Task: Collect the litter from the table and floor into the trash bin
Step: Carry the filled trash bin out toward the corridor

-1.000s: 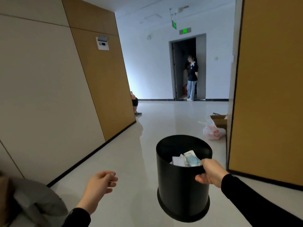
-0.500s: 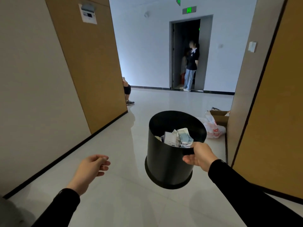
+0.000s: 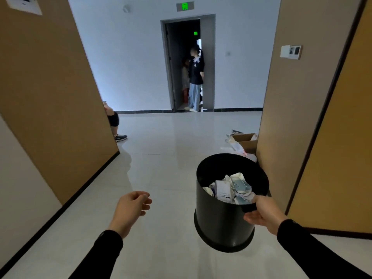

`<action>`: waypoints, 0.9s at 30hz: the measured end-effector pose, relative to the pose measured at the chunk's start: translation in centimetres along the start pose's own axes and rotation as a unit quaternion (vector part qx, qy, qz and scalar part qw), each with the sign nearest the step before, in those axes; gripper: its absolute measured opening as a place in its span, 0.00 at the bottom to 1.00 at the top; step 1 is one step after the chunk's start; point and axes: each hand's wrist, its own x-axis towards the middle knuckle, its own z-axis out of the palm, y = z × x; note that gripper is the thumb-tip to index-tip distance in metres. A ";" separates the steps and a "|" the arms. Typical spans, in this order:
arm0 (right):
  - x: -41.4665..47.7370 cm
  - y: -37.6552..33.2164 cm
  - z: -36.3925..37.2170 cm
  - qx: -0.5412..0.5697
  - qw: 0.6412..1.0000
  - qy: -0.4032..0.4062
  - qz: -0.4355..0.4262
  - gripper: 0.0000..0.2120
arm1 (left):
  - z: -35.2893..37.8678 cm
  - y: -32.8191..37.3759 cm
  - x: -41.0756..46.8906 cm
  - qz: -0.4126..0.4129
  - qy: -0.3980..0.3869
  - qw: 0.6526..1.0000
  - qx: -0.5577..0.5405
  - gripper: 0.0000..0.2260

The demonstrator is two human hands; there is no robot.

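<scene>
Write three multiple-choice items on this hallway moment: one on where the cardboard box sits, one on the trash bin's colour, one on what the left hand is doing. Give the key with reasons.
1. Where is the cardboard box?
A. on the floor by the right-hand wall
B. inside the doorway
C. in the left hand

2. What colour is the trash bin?
A. white
B. black
C. green

3. What is the state of the left hand?
A. gripping the bin's rim
B. holding a bag
C. open and empty

Key:
1 A, the box stands on the tiles against the right wall, beyond the bin.
2 B, its wall and base are black all over.
3 C, the left hand's fingers are loosely curled around nothing, while the right hand grips the bin's rim and carries the litter inside.
</scene>
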 end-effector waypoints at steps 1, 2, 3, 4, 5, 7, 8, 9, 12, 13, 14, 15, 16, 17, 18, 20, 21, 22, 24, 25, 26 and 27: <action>1.3 -0.7 0.8 0.000 1.000 0.007 0.004 0.08 | 0.3 0.4 2.4 -0.003 -0.009 1.000 0.004 0.08; 2.8 -1.5 1.5 0.001 1.000 0.011 0.005 0.09 | 0.7 0.7 4.7 -0.003 -0.018 1.000 0.006 0.08; 4.6 -2.2 2.3 0.005 1.000 0.017 0.005 0.10 | 1.3 1.0 7.1 0.001 -0.027 1.000 0.009 0.08; 6.6 -2.9 3.0 0.009 1.000 0.026 0.004 0.10 | 1.9 1.4 9.5 0.005 -0.035 0.999 0.012 0.08; 8.7 -3.6 3.7 0.013 0.999 0.037 0.006 0.10 | 2.6 1.7 12.0 0.007 -0.041 0.999 0.017 0.08; 13.1 -5.0 5.1 0.020 0.998 0.052 0.007 0.10 | 4.2 2.3 16.8 0.013 -0.051 0.998 0.030 0.08; 15.4 -5.7 5.9 0.025 0.998 0.053 0.003 0.09 | 5.0 2.6 19.2 0.016 -0.052 0.998 0.034 0.08; 17.6 -6.6 6.7 0.030 0.998 0.050 -0.004 0.09 | 5.9 3.0 21.5 0.017 -0.052 0.998 0.035 0.08; 24.4 -10.3 8.4 0.034 0.999 0.038 -0.016 0.14 | 8.6 4.5 28.7 0.013 -0.052 0.998 0.032 0.08; 26.2 -11.7 9.0 0.028 0.999 0.037 -0.018 0.15 | 9.4 5.1 30.9 0.010 -0.053 0.998 0.031 0.08; 28.0 -13.2 9.4 0.022 0.999 0.037 -0.020 0.15 | 10.1 5.9 33.1 0.010 -0.053 0.998 0.029 0.08; 29.8 -14.9 9.9 0.019 0.999 0.037 -0.023 0.15 | 10.8 6.6 35.3 0.013 -0.053 0.998 0.026 0.08; 31.6 -16.6 10.3 0.017 0.999 0.037 -0.026 0.14 | 11.5 7.4 37.6 0.016 -0.051 0.998 0.022 0.08; 33.1 -18.2 10.7 0.015 0.999 0.036 -0.028 0.13 | 12.1 8.1 39.9 0.017 -0.051 0.998 0.022 0.08; 34.6 -19.6 11.1 0.014 0.999 0.036 -0.029 0.12 | 12.8 8.7 42.1 0.018 -0.053 0.998 0.024 0.08; 37.7 -22.1 11.9 0.019 0.998 0.042 -0.032 0.11 | 14.4 9.8 46.4 0.023 -0.058 0.998 0.019 0.08; 39.4 -23.2 12.3 0.029 0.998 0.047 -0.032 0.11 | 15.3 10.3 48.7 0.023 -0.063 0.998 0.015 0.08; 41.1 -24.2 12.7 0.039 0.997 0.055 -0.030 0.10 | 16.3 10.7 50.9 0.023 -0.070 0.997 0.013 0.08; 44.5 -26.0 13.6 0.050 0.996 0.069 -0.026 0.11 | 18.4 11.6 55.5 0.030 -0.091 0.995 0.017 0.08; 46.2 -26.9 14.1 0.052 0.995 0.075 -0.026 0.11 | 19.4 12.0 58.0 0.037 -0.101 0.994 0.020 0.07; 47.9 -27.7 14.6 0.056 0.995 0.082 -0.027 0.11 | 20.4 12.5 60.6 0.044 -0.110 0.993 0.022 0.07; 49.5 -28.4 15.1 0.063 0.994 0.090 -0.027 0.10 | 21.5 12.9 63.1 0.050 -0.120 0.991 0.025 0.07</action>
